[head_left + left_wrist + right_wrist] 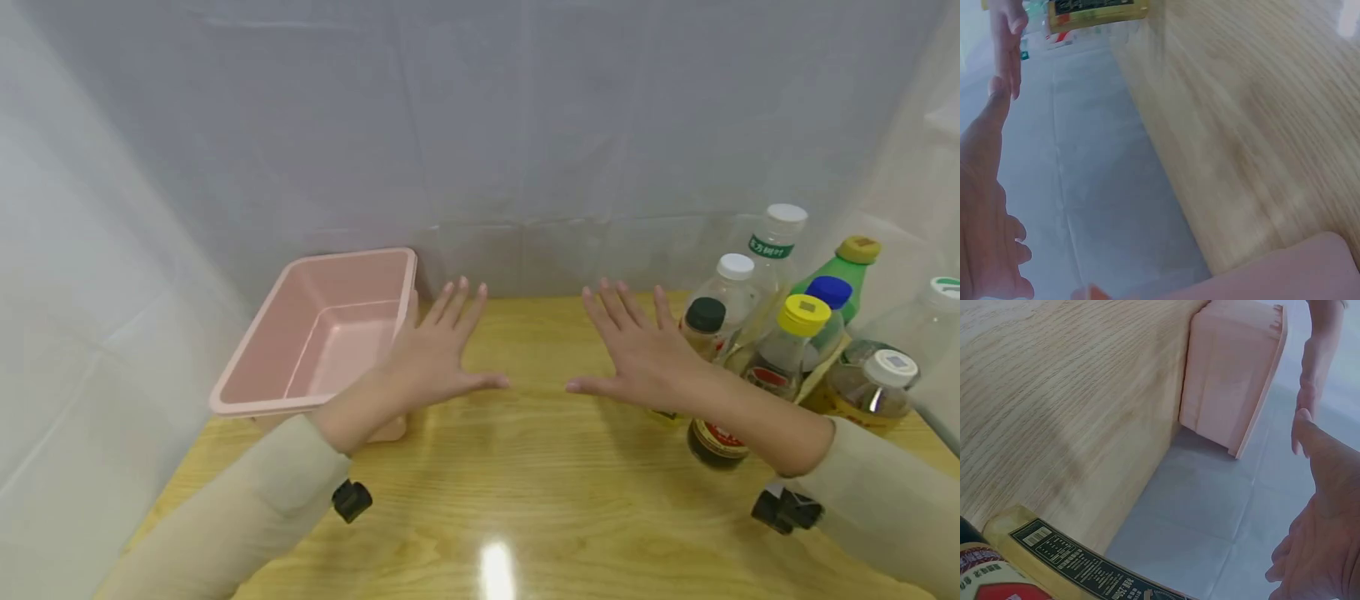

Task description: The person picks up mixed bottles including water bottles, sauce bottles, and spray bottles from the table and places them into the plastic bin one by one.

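Observation:
Both hands hang above the wooden table with fingers spread and straight, palms down, holding nothing. My left hand (431, 354) is beside the right rim of a pink plastic basin (315, 333), whose inside shows nothing in it. My right hand (645, 354) is just left of a cluster of bottles, partly covering some of them. Among these are a dark sauce bottle with a yellow cap (804, 315), a bottle with a black cap (705, 315) and a clear bottle with a white cap (786, 218). In the right wrist view a bottle with a black label (1079, 562) lies near the hand.
Farther right stand a green bottle (843, 271), a blue-capped bottle (829, 292) and a white-capped bottle of brown liquid (873, 392). The wooden tabletop (525, 467) runs between basin and bottles. A grey sheet (480, 125) hangs behind the table.

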`<state>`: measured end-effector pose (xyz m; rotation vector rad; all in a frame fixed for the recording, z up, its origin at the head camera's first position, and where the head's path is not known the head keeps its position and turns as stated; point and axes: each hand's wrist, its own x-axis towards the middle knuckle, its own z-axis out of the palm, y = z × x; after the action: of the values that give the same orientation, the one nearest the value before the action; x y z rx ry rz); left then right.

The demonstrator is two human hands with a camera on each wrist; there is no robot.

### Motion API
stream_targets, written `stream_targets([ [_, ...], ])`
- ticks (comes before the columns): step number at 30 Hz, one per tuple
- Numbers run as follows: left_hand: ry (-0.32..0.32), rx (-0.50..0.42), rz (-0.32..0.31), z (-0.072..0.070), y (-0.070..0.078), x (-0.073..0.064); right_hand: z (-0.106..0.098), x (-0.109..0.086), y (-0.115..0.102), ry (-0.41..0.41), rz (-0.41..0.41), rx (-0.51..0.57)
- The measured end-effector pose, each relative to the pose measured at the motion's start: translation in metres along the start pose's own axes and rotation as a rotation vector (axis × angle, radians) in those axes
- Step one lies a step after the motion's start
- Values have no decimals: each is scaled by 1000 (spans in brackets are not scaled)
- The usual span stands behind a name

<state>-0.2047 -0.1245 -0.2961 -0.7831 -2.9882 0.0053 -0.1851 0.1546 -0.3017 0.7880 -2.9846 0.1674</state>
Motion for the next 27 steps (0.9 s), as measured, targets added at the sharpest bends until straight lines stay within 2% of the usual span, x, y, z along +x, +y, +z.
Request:
stream_targets([
  [6,22,-19,-34,-4,-9,-4,-1,3,-4,-1,-5,-2],
  [11,14,-28,-44,-4,-17,-12,-4,7,-10,14,-13,-15],
  [20,36,-22,-55,-8,-30,-25,-9,17,-21,3,-15,-16],
  [27,11,2,-81,-12,-38,-35,-12,21,-31,11,-28,-45],
])
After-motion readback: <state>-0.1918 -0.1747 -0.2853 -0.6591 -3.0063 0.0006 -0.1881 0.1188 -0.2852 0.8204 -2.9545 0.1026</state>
